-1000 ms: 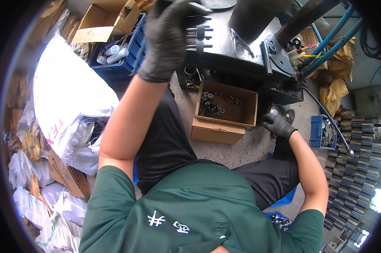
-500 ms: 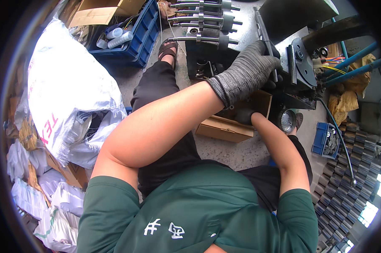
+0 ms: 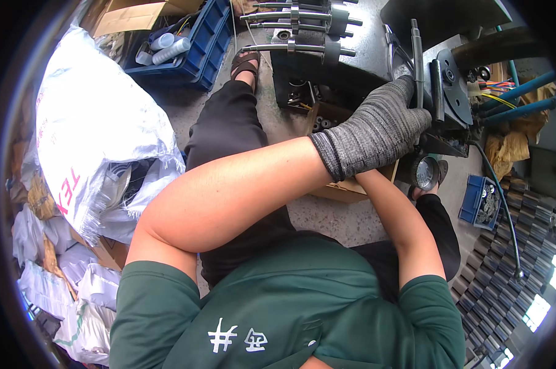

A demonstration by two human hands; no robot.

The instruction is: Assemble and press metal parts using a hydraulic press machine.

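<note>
My left hand (image 3: 381,128), in a grey knit glove, is closed around a slim stepped metal shaft (image 3: 417,64). The shaft stands nearly upright in the picture, beside a dark machine plate with holes (image 3: 453,86). My right forearm reaches forward beneath the left hand to a cardboard box (image 3: 339,192); the right hand itself is hidden behind the left glove, so its fingers do not show. On the metal bench (image 3: 367,52), left of my left hand, several shafts with thick collars (image 3: 331,50) lie in a row.
A round metal cup (image 3: 425,173) hangs under the machine. A blue bin of small metal parts (image 3: 479,202) and stacked metal pieces (image 3: 505,264) are at right. Blue crates (image 3: 207,58) and a white sack (image 3: 99,129) stand at left. Blue pipes (image 3: 530,107) edge the right.
My left hand has shifted right and a little nearer, and the shaft in it now stands more upright. My right hand has passed out of sight behind the left glove.
</note>
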